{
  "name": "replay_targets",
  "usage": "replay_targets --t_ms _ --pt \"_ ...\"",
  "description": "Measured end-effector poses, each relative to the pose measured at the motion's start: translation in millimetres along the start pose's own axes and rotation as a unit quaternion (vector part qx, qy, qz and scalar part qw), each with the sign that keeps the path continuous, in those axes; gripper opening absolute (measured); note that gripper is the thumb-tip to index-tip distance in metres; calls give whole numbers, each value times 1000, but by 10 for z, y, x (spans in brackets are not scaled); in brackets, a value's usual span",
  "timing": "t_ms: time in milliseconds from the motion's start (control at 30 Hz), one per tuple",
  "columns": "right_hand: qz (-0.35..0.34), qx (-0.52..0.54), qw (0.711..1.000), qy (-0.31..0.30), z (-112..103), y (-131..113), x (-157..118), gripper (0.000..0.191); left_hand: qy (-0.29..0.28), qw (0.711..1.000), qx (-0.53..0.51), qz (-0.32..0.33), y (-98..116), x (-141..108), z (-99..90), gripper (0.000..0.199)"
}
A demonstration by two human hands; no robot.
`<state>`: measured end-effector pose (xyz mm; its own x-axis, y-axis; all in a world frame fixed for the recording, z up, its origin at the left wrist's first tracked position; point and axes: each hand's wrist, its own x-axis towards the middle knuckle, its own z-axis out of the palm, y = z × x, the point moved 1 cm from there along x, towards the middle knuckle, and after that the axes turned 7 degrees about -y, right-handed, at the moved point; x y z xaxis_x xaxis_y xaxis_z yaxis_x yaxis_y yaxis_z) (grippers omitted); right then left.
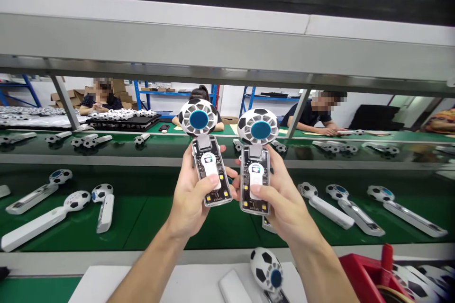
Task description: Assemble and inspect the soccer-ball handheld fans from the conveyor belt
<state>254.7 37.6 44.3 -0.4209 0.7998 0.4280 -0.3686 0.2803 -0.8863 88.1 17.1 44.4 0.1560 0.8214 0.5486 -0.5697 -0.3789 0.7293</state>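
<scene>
My left hand (188,199) is closed round the handle of a handheld fan (185,110) with a soccer-ball head and a blue centre. My right hand (289,206) grips a second, matching fan (245,127) beside it. Both stand upright at chest height, handles facing me, with dark circuit boards and small yellow-white squares showing. Each thumb presses on a white strip down the middle of its handle. Below, another soccer-ball fan (262,265) lies on a white sheet (188,279), and a white handle cover (234,288) rests next to it.
Several more fans (359,218) lie on the green conveyor (142,213) ahead. A red tape dispenser (359,274) stands at lower right. Overhead, a shelf (213,52) carries black-and-white items. Across the line sit co-workers (309,113); one handles a fan.
</scene>
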Motion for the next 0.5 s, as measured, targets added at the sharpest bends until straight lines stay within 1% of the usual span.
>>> replay_targets --t_ms 133,233,367,400,433,500 --pt "-3 1 1000 3 1 -7 12 75 9 1000 -3 8 -31 6 -9 64" --pt "-9 3 1000 5 -4 6 10 74 8 1000 -5 -3 -44 2 -15 68" --pt "-29 0 999 33 -16 30 15 76 -6 1000 4 -23 -61 -15 -18 61" --pt "-35 2 998 48 -15 43 22 73 2 1000 7 -22 -72 -15 -20 61" --pt "-30 10 998 61 -8 64 31 67 18 1000 13 -22 -88 -9 -25 59" --pt "10 46 997 60 32 123 57 47 83 995 53 -25 -127 19 -53 49"
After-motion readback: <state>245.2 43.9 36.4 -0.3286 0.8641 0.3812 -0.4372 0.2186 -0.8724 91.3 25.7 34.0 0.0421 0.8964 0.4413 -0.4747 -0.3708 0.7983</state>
